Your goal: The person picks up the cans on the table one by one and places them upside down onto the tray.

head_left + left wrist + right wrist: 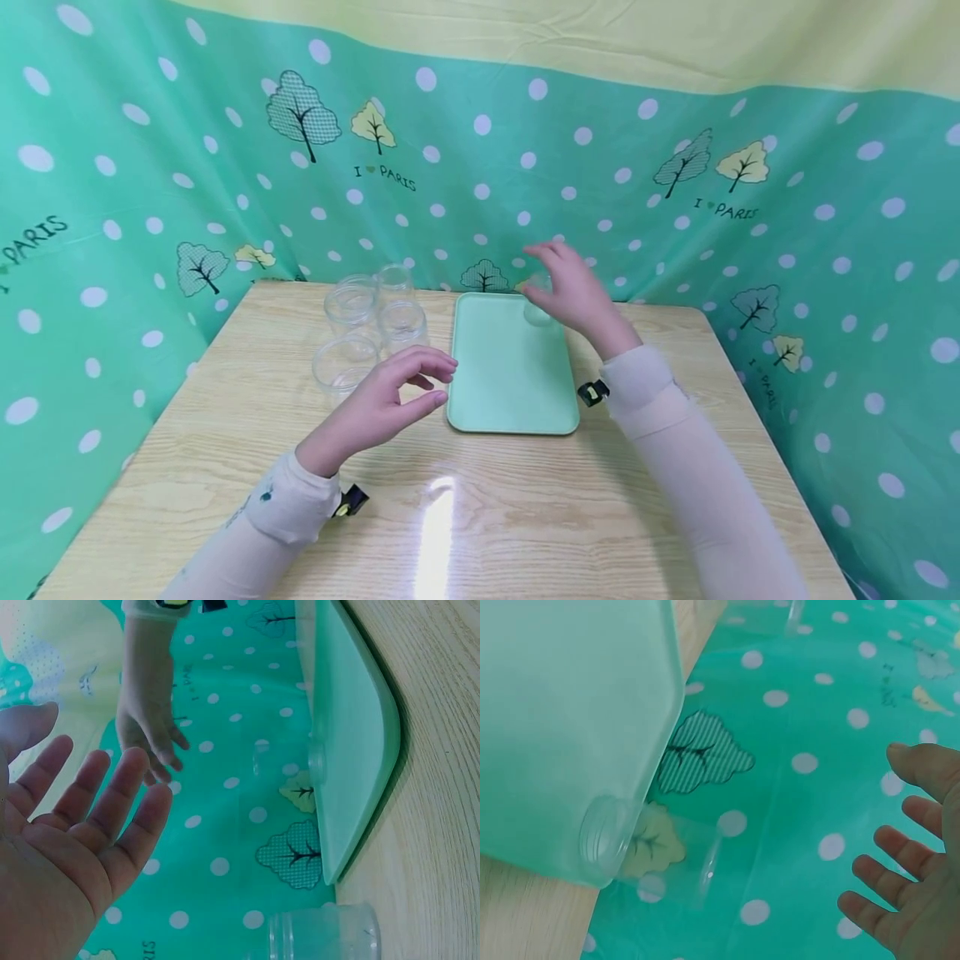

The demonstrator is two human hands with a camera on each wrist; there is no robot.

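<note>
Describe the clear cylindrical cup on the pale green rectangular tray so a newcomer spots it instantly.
On the light wood-grain table, find the pale green rectangular tray. In the head view, the clear cylindrical cup stands at its far right corner. It alone is on the tray; the other clear containers stand on the table to the left.

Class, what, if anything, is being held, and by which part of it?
Nothing is held: the bare left hand and bare right hand are empty, and the clear, cylindrical cup stands on the pale green, rectangular tray, apart from both hands.
</note>
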